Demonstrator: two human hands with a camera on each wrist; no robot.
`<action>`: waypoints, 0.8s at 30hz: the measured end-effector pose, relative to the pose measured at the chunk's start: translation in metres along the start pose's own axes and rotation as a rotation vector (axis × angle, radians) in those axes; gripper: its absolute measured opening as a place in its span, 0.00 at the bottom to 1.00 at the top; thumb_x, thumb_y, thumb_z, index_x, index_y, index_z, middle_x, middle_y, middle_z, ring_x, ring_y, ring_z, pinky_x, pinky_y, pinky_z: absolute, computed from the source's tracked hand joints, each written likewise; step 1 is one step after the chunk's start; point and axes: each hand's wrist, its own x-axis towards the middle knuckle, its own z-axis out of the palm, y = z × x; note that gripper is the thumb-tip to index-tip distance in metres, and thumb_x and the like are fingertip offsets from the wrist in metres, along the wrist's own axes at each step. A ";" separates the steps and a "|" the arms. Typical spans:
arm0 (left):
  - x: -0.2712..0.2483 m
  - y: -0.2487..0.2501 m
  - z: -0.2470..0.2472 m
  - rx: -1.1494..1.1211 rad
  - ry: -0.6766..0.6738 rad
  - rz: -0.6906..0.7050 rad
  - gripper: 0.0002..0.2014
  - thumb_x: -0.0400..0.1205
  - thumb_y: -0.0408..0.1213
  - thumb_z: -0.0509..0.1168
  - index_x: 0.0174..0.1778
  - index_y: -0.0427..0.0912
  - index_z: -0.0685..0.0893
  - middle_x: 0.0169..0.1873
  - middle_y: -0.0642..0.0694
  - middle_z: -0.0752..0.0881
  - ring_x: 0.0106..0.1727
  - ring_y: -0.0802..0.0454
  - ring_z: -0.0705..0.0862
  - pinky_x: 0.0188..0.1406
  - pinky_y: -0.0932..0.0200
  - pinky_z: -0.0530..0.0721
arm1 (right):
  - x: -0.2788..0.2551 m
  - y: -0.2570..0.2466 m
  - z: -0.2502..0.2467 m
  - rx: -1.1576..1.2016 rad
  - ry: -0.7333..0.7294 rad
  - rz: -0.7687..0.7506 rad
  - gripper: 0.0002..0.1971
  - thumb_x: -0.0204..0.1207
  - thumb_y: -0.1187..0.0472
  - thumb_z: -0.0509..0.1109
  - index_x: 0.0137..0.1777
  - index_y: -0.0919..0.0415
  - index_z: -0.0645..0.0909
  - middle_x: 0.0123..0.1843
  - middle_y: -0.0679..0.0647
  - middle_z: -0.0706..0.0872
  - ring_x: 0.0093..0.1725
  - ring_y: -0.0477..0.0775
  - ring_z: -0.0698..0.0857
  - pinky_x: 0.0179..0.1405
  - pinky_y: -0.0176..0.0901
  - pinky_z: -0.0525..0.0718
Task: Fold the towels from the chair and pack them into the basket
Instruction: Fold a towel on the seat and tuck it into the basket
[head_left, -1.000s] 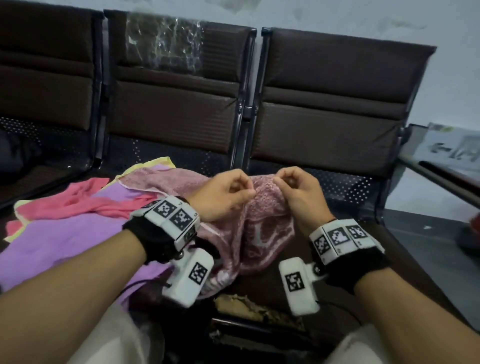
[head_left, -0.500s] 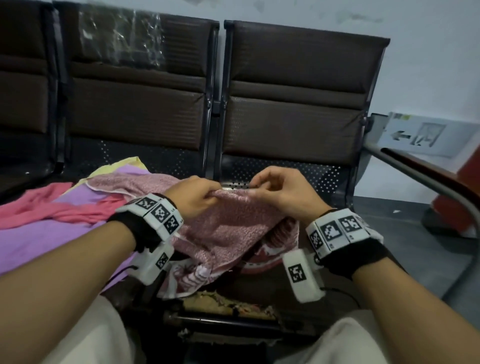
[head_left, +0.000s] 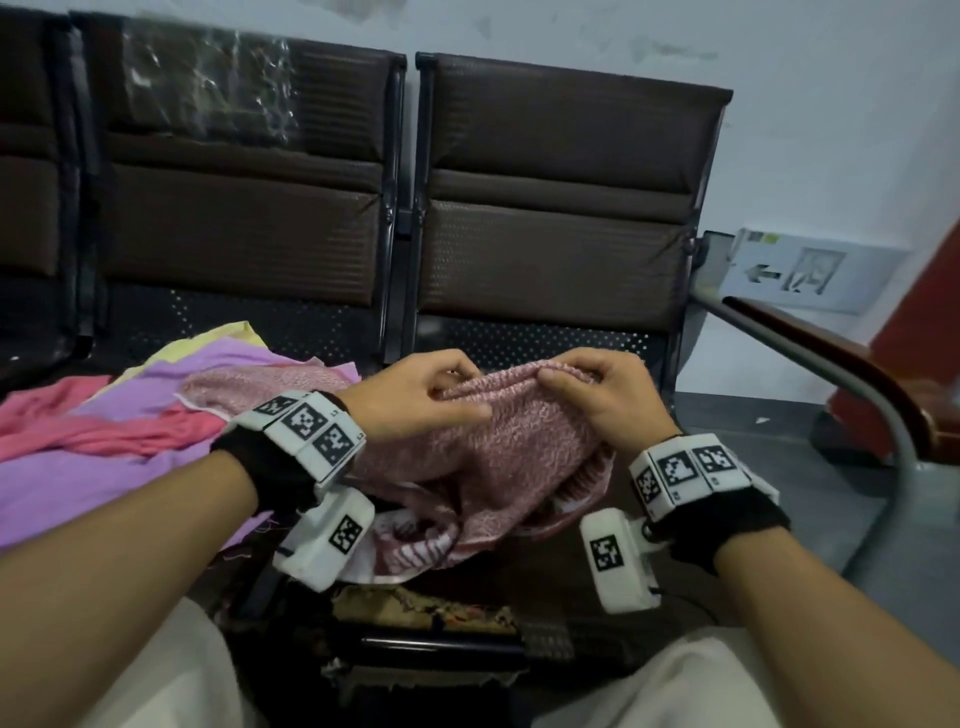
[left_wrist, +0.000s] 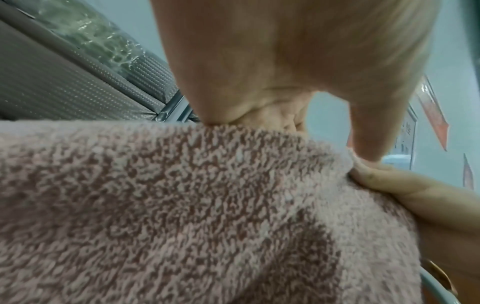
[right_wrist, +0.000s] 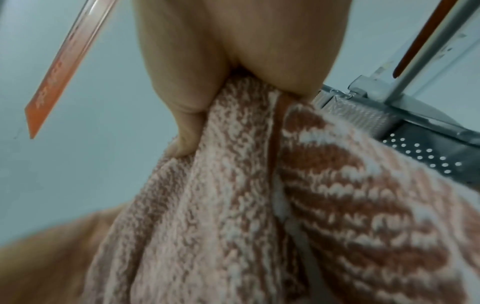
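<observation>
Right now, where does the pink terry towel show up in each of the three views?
Head: pink terry towel centre, pinched by left hand and right hand.
Left wrist: fills the lower frame.
Right wrist: hangs from centre to lower right.
Shared landmark: perforated chair seat; not clear in left wrist.

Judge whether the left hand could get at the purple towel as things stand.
Probably not at once: the left hand pinches the pink towel. The purple towel lies uncovered beside that arm, so letting go should suffice.
</observation>
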 end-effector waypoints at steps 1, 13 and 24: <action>0.001 0.001 -0.001 0.015 0.047 -0.001 0.12 0.77 0.49 0.68 0.51 0.47 0.84 0.45 0.47 0.89 0.47 0.53 0.85 0.53 0.57 0.79 | -0.001 0.000 -0.004 -0.051 0.021 -0.023 0.06 0.73 0.65 0.75 0.39 0.54 0.87 0.35 0.41 0.88 0.38 0.35 0.84 0.45 0.29 0.78; 0.010 0.017 -0.004 0.407 0.183 0.126 0.08 0.84 0.37 0.61 0.53 0.40 0.84 0.48 0.43 0.82 0.51 0.50 0.80 0.54 0.60 0.74 | -0.008 0.007 -0.025 -0.147 0.422 0.099 0.06 0.78 0.61 0.69 0.42 0.52 0.76 0.37 0.40 0.80 0.40 0.42 0.79 0.41 0.30 0.72; 0.003 0.013 -0.015 0.180 0.442 0.231 0.12 0.71 0.23 0.72 0.40 0.46 0.86 0.40 0.52 0.85 0.44 0.60 0.84 0.47 0.69 0.78 | -0.007 -0.023 0.028 -0.079 -0.484 0.102 0.06 0.76 0.60 0.73 0.38 0.52 0.86 0.33 0.43 0.83 0.34 0.39 0.80 0.37 0.33 0.75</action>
